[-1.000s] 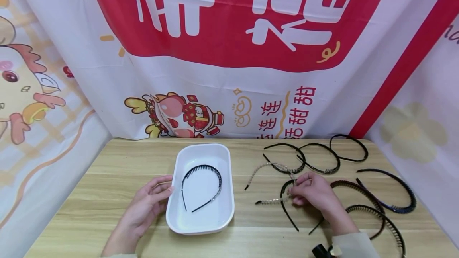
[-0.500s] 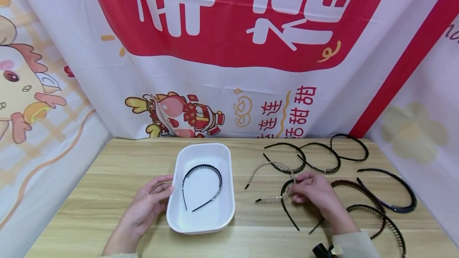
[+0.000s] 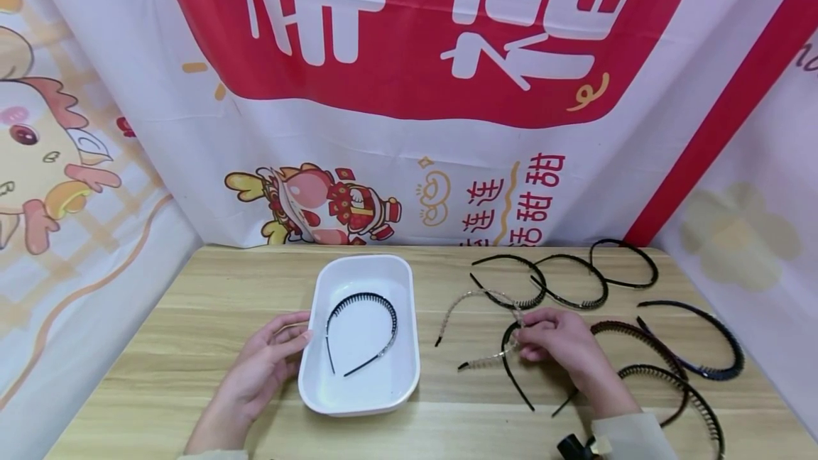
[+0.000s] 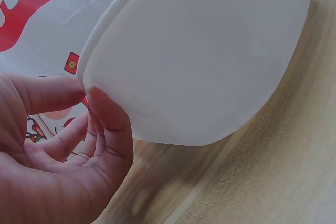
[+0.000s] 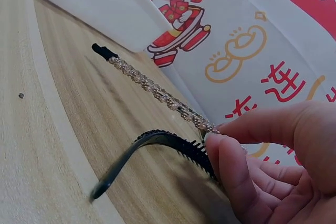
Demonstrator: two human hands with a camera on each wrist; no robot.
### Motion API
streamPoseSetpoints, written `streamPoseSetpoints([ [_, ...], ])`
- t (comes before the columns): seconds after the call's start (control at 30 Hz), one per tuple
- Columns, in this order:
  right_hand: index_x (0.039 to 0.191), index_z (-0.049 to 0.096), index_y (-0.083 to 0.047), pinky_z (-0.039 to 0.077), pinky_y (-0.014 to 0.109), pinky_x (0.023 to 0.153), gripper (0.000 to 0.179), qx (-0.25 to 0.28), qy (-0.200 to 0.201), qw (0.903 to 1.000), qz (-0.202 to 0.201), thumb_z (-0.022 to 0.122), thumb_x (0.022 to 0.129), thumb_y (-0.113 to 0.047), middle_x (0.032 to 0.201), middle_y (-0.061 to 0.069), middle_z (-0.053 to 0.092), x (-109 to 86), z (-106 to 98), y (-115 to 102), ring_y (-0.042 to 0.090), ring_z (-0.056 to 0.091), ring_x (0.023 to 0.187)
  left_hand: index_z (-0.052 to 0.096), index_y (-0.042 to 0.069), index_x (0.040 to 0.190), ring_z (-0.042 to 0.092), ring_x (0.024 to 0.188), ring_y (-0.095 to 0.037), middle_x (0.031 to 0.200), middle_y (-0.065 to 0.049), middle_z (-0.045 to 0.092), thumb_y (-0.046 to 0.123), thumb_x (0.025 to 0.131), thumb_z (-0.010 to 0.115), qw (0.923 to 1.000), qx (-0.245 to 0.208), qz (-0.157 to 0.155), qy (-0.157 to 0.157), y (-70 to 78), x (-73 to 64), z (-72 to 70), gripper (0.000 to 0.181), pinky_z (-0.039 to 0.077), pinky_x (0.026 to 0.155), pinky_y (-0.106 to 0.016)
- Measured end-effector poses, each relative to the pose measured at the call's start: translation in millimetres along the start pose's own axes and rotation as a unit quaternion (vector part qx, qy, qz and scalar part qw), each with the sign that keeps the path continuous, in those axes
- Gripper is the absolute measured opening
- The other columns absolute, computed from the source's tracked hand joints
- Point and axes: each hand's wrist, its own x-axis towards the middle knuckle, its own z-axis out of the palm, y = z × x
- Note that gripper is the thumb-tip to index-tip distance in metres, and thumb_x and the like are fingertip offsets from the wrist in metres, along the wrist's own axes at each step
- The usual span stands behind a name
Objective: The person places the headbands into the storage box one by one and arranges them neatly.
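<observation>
My left hand [image 3: 271, 360] pinches the left rim of a white plastic tub [image 3: 405, 382]; in the left wrist view, thumb and forefinger meet at the edge of the tub [image 4: 205, 61]. Inside the tub lies a black toothed headband [image 3: 391, 318]. Between the thumb and fingers of my right hand [image 3: 556, 343] is a beaded headband [image 3: 450, 311], its black-tipped ends pointing left toward the tub. In the right wrist view the beaded headband [image 5: 157, 93] is raised over the wood, above a black toothed headband [image 5: 157, 140] that my hand partly hides.
Along the back right lie several black headbands, among them one by the corner [image 3: 652, 268]. Further right are a dark blue headband [image 3: 725, 336], a brown toothed headband [image 3: 664, 353] and a black toothed headband [image 3: 696, 403]. Printed cloth [image 3: 409, 140] walls the wooden table [image 3: 172, 332].
The beaded headband has tilted slightly in my right hand, its free ends shifting a little downward in the head view. My left hand keeps its place on the tub.
</observation>
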Motion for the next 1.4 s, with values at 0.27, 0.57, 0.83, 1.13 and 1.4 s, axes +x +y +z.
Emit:
streamPoseSetpoints([
  [0.27,0.125,0.061,0.011,0.066,0.03,0.068,0.041,0.016,0.004,0.9998,-0.007,0.079,0.093,-0.007,0.094,0.01,0.081,-2.5,2.8,-1.7,0.017,0.076,0.073,0.061,0.014,0.137,0.07,0.103,-0.011,0.111,0.006,0.073,0.007,0.104,0.067,1.0,-0.001,0.003,-0.005,-0.6,0.3,-0.8,0.034,0.061,0.087,-0.03],
  [0.57,0.125,0.06,0.011,0.067,0.03,0.074,0.039,0.032,0.008,0.9994,-0.009,0.079,0.094,-0.005,0.098,0.012,0.08,-0.9,3.7,-2.8,0.018,0.077,0.077,0.064,0.018,0.133,0.07,0.102,-0.011,0.11,0.007,0.074,0.007,0.104,0.066,1.0,-0.004,0.006,-0.004,-1.6,0.6,-1.4,0.031,0.061,0.087,-0.03],
  [0.83,0.129,0.059,0.011,0.067,0.03,0.081,0.041,0.05,0.018,0.9986,-0.002,0.077,0.095,-0.002,0.103,0.012,0.077,-0.8,4.4,-1.8,0.018,0.077,0.085,0.063,0.017,0.134,0.071,0.103,-0.011,0.111,0.007,0.074,0.007,0.104,0.066,0.9999,-0.006,0.006,-0.007,-1.7,0.3,-1.5,0.031,0.061,0.088,-0.03],
  [1.13,0.132,0.057,0.011,0.067,0.029,0.082,0.043,0.063,0.019,0.9979,-0.001,0.076,0.095,0.001,0.104,0.012,0.074,-1.6,6.0,-3.7,0.018,0.077,0.087,0.061,0.015,0.137,0.07,0.105,-0.011,0.112,0.006,0.074,0.008,0.104,0.066,1.0,-0.001,0.004,-0.006,-2.2,0.6,-1.8,0.034,0.061,0.089,-0.03],
  [1.4,0.13,0.057,0.012,0.067,0.029,0.082,0.04,0.065,0.023,0.9976,-0.003,0.075,0.096,0.003,0.101,0.011,0.075,-1.3,6.8,-3.3,0.018,0.077,0.087,0.061,0.013,0.138,0.07,0.104,-0.011,0.11,0.006,0.073,0.007,0.103,0.067,1.0,0.003,0.002,0.001,-1.0,0.0,-0.6,0.036,0.061,0.088,-0.029],
])
